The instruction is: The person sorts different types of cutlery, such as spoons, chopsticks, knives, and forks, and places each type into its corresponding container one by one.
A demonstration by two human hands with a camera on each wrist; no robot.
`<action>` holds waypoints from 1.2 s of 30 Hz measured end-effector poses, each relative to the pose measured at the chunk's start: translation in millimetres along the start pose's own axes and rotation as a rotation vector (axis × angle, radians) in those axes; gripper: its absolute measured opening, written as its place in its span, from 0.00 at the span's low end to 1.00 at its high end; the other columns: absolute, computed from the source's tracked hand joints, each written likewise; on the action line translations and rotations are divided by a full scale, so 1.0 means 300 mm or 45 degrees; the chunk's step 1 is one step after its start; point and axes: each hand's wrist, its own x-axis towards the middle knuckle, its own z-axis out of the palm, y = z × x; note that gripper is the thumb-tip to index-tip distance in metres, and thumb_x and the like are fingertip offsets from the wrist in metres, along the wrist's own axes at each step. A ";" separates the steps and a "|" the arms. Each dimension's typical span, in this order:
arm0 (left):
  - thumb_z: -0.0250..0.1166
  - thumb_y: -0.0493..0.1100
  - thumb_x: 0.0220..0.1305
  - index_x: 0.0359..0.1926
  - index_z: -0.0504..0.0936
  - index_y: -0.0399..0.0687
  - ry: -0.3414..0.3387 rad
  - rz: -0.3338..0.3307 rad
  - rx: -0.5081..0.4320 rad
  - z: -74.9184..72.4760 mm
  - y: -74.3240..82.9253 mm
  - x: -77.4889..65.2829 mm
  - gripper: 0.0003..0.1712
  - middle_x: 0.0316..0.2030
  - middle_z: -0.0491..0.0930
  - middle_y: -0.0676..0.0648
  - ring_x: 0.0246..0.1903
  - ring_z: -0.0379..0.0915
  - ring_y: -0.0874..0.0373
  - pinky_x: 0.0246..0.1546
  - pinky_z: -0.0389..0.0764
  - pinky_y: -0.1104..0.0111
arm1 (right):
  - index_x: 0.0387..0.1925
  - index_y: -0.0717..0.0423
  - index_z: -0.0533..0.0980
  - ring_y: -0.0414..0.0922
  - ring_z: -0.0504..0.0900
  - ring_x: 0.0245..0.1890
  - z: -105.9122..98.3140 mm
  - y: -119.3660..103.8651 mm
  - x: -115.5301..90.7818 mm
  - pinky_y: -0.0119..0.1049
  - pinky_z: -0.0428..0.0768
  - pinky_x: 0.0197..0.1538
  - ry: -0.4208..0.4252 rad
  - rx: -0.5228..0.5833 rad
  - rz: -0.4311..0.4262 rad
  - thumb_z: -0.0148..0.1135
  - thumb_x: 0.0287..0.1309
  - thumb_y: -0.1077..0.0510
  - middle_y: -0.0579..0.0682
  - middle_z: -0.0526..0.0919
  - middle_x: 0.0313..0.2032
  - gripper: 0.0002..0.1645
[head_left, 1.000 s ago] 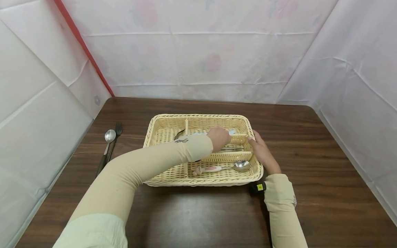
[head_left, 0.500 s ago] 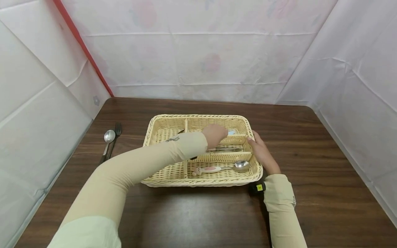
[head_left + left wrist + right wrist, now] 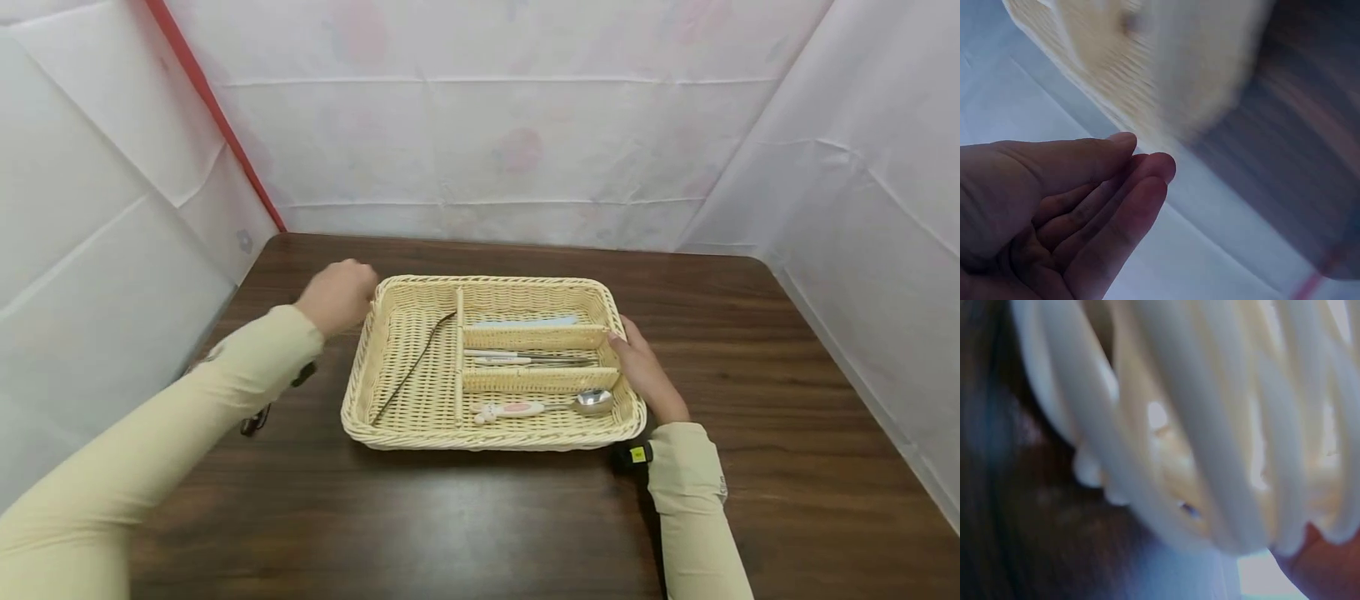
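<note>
My left hand [image 3: 339,296] is over the back left corner of a cream wicker cutlery basket [image 3: 480,443]. In the left wrist view its fingers are loosely bent, with nothing between thumb and fingertips. My right hand [image 3: 647,375] grips the basket's right rim, thumb on the inner side. A long thin dark utensil [image 3: 415,367] lies slantwise in the left compartment. The back right compartment holds a pale, flat knife-like piece [image 3: 525,322]. Slim utensils with white handles [image 3: 495,357] lie in the middle one. The front one holds a spoon [image 3: 592,401] with a pink-and-white handle.
Dark handle ends [image 3: 255,421] show beneath the left sleeve [image 3: 187,408], which hides the spoon and fork seen earlier there. The dark wooden table [image 3: 750,358] has white sheets [image 3: 525,150] hanging behind and beside it.
My left hand has left the basket's right compartments and moved left to its back left corner, uncovering the utensils. The right hand has kept its hold on the rim.
</note>
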 end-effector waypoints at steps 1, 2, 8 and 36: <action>0.54 0.22 0.47 0.11 0.65 0.45 0.004 -0.031 -0.001 0.001 -0.037 -0.023 0.18 0.12 0.61 0.51 0.15 0.55 0.58 0.15 0.60 0.66 | 0.74 0.57 0.37 0.58 0.55 0.67 -0.006 0.000 -0.003 0.51 0.52 0.68 -0.003 0.007 0.001 0.33 0.75 0.55 0.65 0.49 0.70 0.34; 0.52 0.22 0.45 0.10 0.61 0.48 0.001 -0.064 -0.008 0.002 -0.071 -0.045 0.20 0.11 0.56 0.52 0.14 0.49 0.59 0.14 0.55 0.67 | 0.74 0.57 0.36 0.58 0.55 0.67 -0.012 -0.001 -0.006 0.51 0.52 0.68 -0.004 0.011 0.001 0.33 0.75 0.54 0.65 0.49 0.70 0.34; 0.59 0.26 0.47 0.08 0.63 0.47 -0.001 -0.200 -0.026 0.018 -0.234 -0.149 0.20 0.10 0.58 0.55 0.13 0.52 0.59 0.13 0.59 0.64 | 0.74 0.56 0.35 0.59 0.54 0.67 -0.046 0.006 -0.021 0.53 0.51 0.67 0.011 -0.022 0.014 0.32 0.75 0.53 0.65 0.47 0.71 0.34; 0.60 0.34 0.48 0.26 0.69 0.30 -0.158 -0.516 -0.134 0.145 -0.330 -0.216 0.09 0.25 0.75 0.29 0.24 0.73 0.37 0.21 0.75 0.49 | 0.74 0.54 0.34 0.60 0.56 0.66 -0.031 -0.001 -0.013 0.54 0.54 0.66 -0.016 0.020 0.029 0.31 0.75 0.54 0.65 0.48 0.71 0.34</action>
